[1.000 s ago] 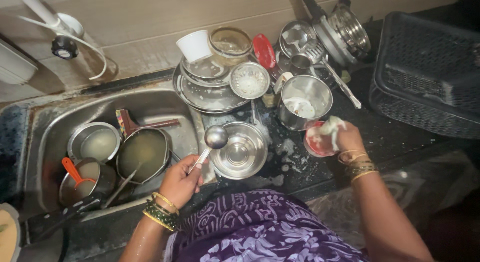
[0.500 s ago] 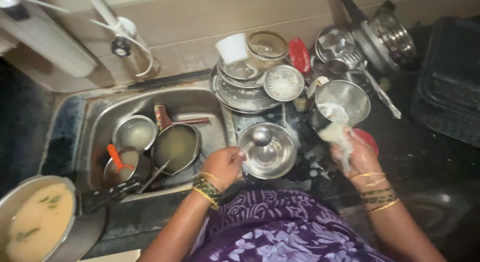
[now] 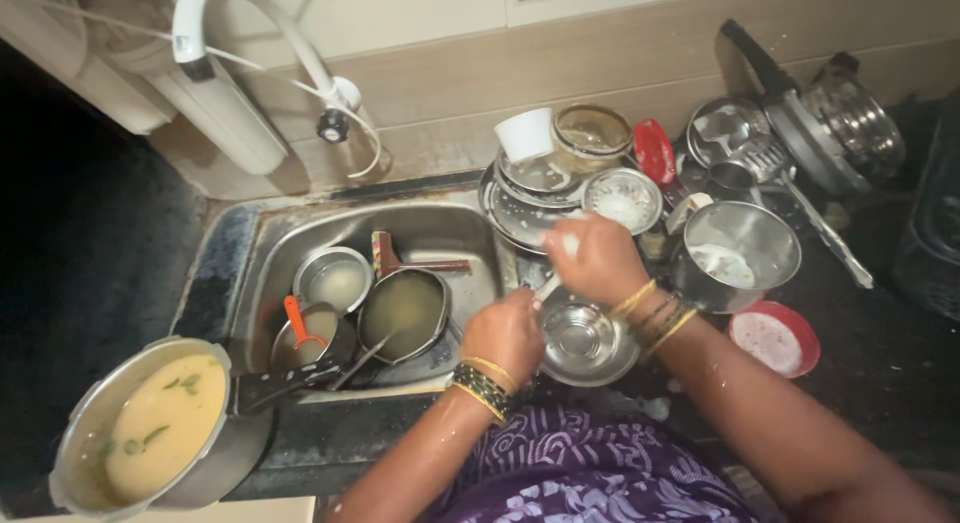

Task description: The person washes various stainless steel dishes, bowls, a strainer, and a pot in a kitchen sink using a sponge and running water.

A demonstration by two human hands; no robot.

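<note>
Scrubbing in progress over a small steel bowl (image 3: pixel 583 340) on the wet dark tabletop (image 3: pixel 880 383), just at 3 o'clock of the sink (image 3: pixel 260 253).

Left hand (image 3: pixel 512 333) curled shut at the bowl's 9 o'clock rim, apparently around a utensil handle; the handle itself is hidden. Right hand (image 3: pixel 597 258) closed on a pale scrubber (image 3: pixel 568 245), above the bowl at 12 o'clock.

Judgement: best done with the left hand holding firm while the scrubber works in short strokes over the bowl, so suds drip into it.

Bowl: shiny, shallow, round, ringed base, wet inside.

Nearby: red soap dish (image 3: pixel 775 338) at 3 o'clock, larger steel pot (image 3: pixel 742 253) at 2 o'clock, stacked plates (image 3: pixel 520 208) at 12 o'clock.
</note>
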